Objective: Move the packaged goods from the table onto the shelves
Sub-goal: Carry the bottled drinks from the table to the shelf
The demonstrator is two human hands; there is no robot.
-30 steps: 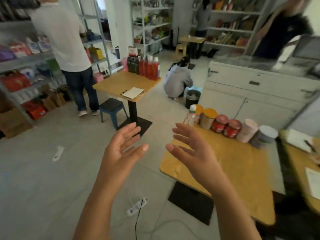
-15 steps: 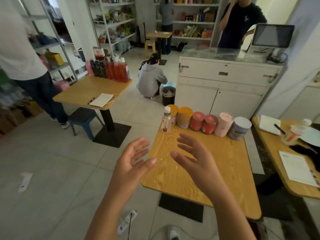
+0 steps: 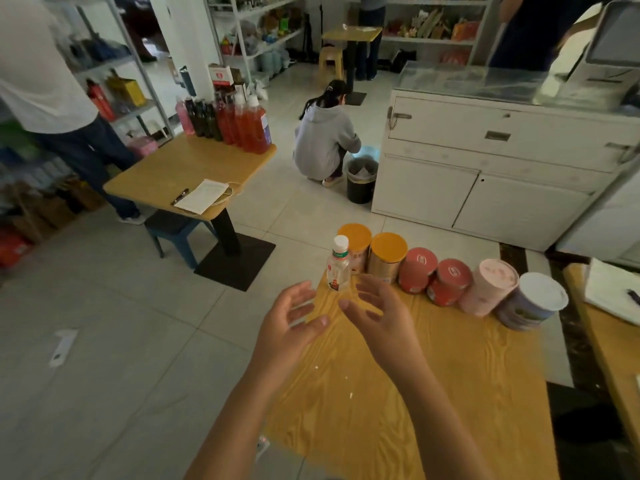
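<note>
The left hand [image 3: 287, 327] and right hand [image 3: 377, 317] hover empty above the surface [image 3: 433, 393], fingers spread and loosely bent, palms facing each other. The small bottle [image 3: 338, 268] stands at the surface's far left corner, straight ahead of the gap between them and just past the fingertips, the right hand's slightly nearer. It is upright, long axis vertical, white cap up, beginning the row of cans [image 3: 417, 271] along the far edge.
</note>
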